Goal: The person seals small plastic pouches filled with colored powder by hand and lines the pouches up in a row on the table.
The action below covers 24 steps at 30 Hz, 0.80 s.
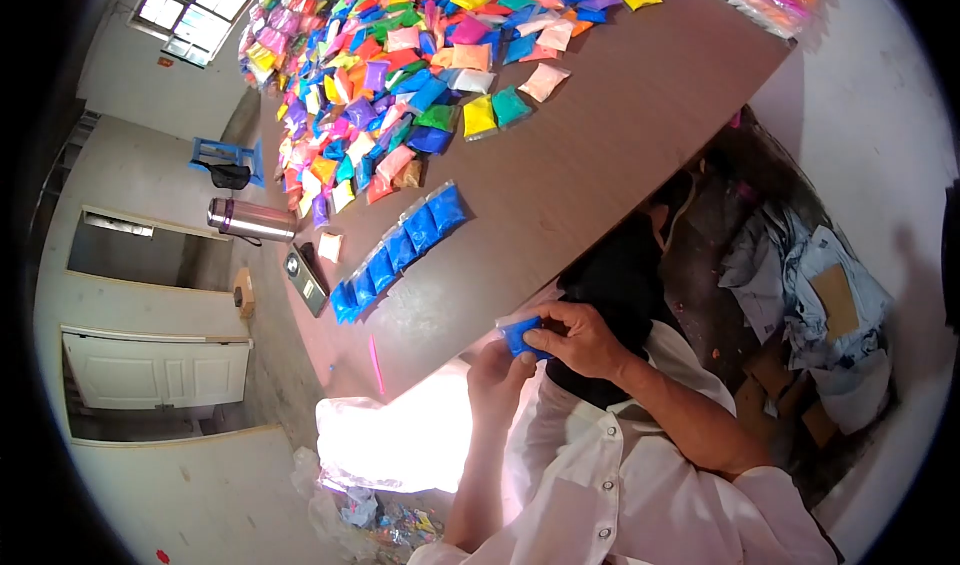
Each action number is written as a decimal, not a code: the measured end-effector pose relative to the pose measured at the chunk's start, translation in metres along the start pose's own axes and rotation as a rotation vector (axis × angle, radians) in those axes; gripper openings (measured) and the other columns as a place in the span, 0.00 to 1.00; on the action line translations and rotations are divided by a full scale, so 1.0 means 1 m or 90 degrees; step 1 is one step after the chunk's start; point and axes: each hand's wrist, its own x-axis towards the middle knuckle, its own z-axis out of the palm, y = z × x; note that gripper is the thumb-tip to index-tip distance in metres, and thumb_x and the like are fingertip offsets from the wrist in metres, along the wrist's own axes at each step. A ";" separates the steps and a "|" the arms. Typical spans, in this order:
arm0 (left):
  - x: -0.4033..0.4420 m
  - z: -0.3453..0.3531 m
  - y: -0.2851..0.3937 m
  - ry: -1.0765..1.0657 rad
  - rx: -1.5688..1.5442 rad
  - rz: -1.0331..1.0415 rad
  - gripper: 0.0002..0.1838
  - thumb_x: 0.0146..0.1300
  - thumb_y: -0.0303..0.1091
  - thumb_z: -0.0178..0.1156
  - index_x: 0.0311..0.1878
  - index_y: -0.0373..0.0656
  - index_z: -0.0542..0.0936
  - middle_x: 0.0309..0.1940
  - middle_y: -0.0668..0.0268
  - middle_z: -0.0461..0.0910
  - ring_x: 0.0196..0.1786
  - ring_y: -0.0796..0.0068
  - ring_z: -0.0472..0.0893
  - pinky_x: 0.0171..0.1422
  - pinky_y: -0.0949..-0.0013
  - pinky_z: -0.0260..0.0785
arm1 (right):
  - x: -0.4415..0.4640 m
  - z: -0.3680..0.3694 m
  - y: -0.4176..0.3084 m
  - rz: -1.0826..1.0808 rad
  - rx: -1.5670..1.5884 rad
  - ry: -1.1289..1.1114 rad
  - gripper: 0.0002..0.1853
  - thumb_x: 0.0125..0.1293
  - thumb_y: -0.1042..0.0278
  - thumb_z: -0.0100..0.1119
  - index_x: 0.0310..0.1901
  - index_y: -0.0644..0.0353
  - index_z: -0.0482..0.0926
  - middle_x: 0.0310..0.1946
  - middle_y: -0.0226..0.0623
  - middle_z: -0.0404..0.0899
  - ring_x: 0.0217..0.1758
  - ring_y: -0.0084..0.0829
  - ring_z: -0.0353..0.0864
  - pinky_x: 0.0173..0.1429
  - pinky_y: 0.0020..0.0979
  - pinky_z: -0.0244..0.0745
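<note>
Just off the table's near edge, a small clear packet of blue clay-like material (516, 336) is held between both hands. My right hand (583, 339) pinches it from the right with thumb and fingers. My left hand (494, 371) grips its lower left side, the fingers partly hidden behind it. On the brown table (600, 145), a row of similar blue packets (401, 249) lies ahead of my hands, side by side. Beyond it spreads a large heap of colourful packets (400, 85), with a yellow packet (479, 117) and a teal packet (510, 107) at its edge.
A steel thermos (252, 220), a phone-like dark object (306, 279) and a pink stick (376, 365) lie toward the table's left side. A bright white plastic bag (390, 445) sits below the edge. Crumpled wrappings and cardboard (835, 300) are on the floor at right.
</note>
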 end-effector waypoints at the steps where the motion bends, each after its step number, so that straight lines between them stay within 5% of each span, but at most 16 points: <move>1: 0.000 -0.001 -0.001 0.002 0.001 0.001 0.07 0.71 0.29 0.68 0.46 0.37 0.82 0.33 0.69 0.83 0.34 0.85 0.78 0.41 0.78 0.69 | 0.000 0.002 -0.001 -0.007 0.003 0.004 0.13 0.68 0.71 0.64 0.52 0.66 0.84 0.37 0.34 0.85 0.39 0.21 0.84 0.44 0.24 0.80; 15: -0.001 0.001 0.011 -0.022 0.001 -0.001 0.13 0.69 0.29 0.70 0.51 0.33 0.81 0.38 0.64 0.86 0.39 0.77 0.83 0.48 0.73 0.77 | 0.002 0.001 -0.001 -0.008 0.023 0.026 0.12 0.69 0.70 0.65 0.51 0.64 0.87 0.34 0.30 0.86 0.35 0.18 0.82 0.42 0.22 0.79; 24: -0.002 -0.006 -0.003 0.018 0.069 0.014 0.13 0.69 0.32 0.70 0.48 0.34 0.80 0.37 0.65 0.85 0.36 0.79 0.81 0.42 0.74 0.75 | 0.002 0.004 0.000 -0.036 -0.019 0.036 0.10 0.67 0.70 0.66 0.46 0.64 0.87 0.35 0.35 0.85 0.35 0.23 0.84 0.43 0.25 0.81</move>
